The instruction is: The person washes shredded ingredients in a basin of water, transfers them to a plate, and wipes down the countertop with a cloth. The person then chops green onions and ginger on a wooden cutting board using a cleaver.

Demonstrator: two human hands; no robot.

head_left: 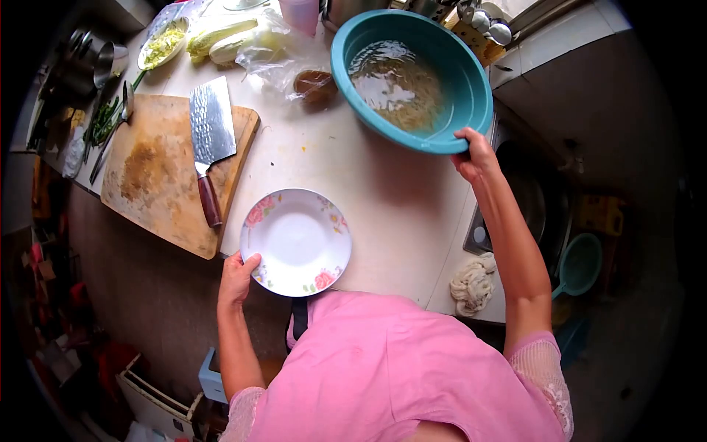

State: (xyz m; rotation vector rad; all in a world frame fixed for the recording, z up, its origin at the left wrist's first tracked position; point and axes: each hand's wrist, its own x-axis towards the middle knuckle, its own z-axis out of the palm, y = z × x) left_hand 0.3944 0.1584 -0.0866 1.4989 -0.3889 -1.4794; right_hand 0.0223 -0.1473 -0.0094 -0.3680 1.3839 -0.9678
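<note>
A white plate with a floral rim (297,241) is at the counter's front edge. My left hand (237,278) grips its lower left rim, thumb on top. At the upper right is a teal basin (470,99) with water and pale, submerged pieces I cannot make out. My right hand (475,156) is closed round the basin's near right rim. A cleaver (213,125) lies on the wooden cutting board (151,166), left of the plate, touched by neither hand.
Behind the board are a dish of shredded vegetable (163,44), cabbage (221,43) and a plastic bag (276,62). A ladle (127,103) lies left of the board. The sink (526,199) and a crumpled cloth (473,284) are at the right.
</note>
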